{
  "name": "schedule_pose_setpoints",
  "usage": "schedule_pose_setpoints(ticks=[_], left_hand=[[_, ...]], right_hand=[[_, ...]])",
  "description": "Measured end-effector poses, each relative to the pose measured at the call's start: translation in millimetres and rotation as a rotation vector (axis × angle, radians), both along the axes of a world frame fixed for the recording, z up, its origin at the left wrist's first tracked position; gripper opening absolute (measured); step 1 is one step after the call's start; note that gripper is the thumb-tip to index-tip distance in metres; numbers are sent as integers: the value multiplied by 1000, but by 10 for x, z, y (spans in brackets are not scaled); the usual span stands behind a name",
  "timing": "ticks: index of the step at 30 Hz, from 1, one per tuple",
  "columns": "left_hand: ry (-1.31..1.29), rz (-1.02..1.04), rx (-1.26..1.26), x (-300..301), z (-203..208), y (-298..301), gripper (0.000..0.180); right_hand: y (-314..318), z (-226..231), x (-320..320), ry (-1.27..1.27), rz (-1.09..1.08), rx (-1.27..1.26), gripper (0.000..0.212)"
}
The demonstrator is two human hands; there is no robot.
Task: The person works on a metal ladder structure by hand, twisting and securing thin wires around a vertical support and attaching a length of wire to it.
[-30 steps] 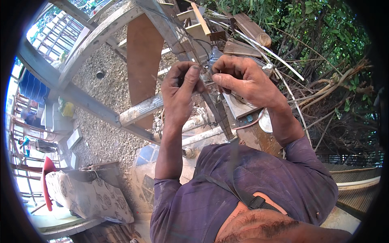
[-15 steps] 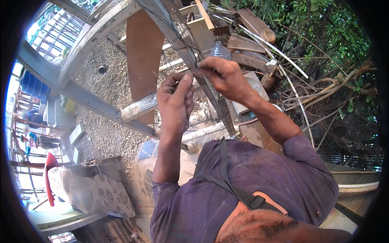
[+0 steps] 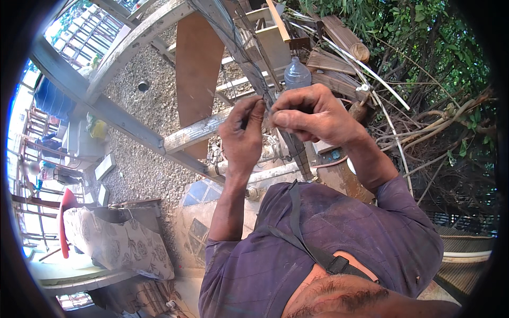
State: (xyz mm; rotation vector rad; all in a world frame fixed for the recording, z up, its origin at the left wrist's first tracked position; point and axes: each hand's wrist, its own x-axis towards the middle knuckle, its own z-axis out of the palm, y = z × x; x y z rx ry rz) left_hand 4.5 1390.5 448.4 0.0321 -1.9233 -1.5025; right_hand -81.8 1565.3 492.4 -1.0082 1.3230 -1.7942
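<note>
My left hand (image 3: 243, 132) is raised in front of my chest, its thumb and forefinger pinched together. Close on its right, my right hand (image 3: 318, 115) is also closed, with thumb against curled fingers. Whatever lies between the fingertips is too thin or small to make out. Both hands are at a slanting grey beam (image 3: 225, 33), partly hiding it. Dark thin wires (image 3: 259, 79) run down along that beam to the fingertips. A whitish crosspiece (image 3: 196, 132) meets the frame just left of my left hand.
Behind the beam stands a brown board (image 3: 197, 79) over gravel (image 3: 132, 116). A clear plastic bottle (image 3: 297, 75), wooden planks (image 3: 331, 62) and white pipes (image 3: 389, 95) lie beyond my right hand. A flower-patterned cover (image 3: 127, 238) is at lower left. Branches (image 3: 440, 116) crowd the right side.
My right hand has moved nearer to me and to the right, turning so its thumb shows. My left hand's fingertips have shifted slightly right. The whole view has shifted a little.
</note>
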Motion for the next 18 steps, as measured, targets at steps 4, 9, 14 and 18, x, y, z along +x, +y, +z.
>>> schedule_pose_setpoints(ticks=[4, 9, 14, 18], left_hand=[[85, -90, -83, -59, -140, 74, 20], [15, -229, 4, -92, -203, 28, 26], [-319, -300, -78, 74, 216, -144, 49], [-75, -577, 57, 90, 279, -379, 45]], right_hand=[[-285, -61, 117, 581, -277, -115, 13], [-331, -23, 192, 784, -414, -18, 11], [-213, -43, 247, 813, -515, 16, 15], [-282, -138, 280, 914, -604, -4, 13]])
